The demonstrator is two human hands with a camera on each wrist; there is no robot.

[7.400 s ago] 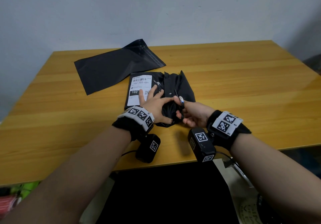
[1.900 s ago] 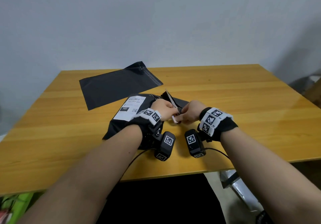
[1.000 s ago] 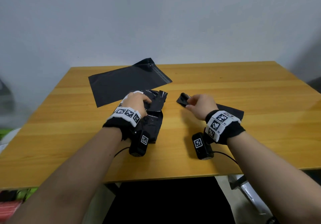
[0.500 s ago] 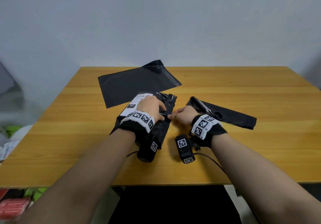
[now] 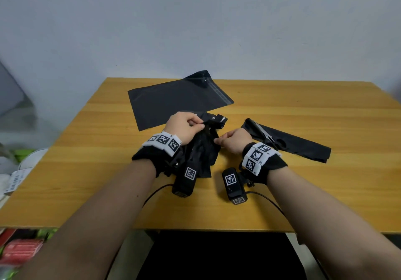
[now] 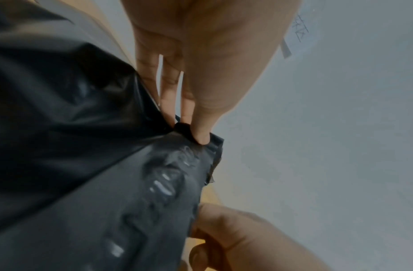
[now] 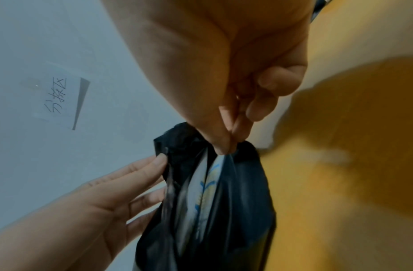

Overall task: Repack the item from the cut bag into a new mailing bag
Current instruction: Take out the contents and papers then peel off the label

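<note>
The cut black bag is lifted off the wooden table between both hands. My left hand pinches one lip of its cut mouth; in the left wrist view thumb and fingers clamp the plastic edge. My right hand pinches the opposite lip. The mouth gapes, and a white item with blue and yellow print shows inside the cut bag. The new black mailing bag lies flat behind the hands.
The cut-off black strip lies to the right of my right hand, with scissors resting on it. A wall stands just behind the table. Clutter sits on the floor at the left.
The scissors and cut strip were laid down on the right about a second ago. Both hands then came together on the cut bag, raised it, and now pull its mouth apart.
</note>
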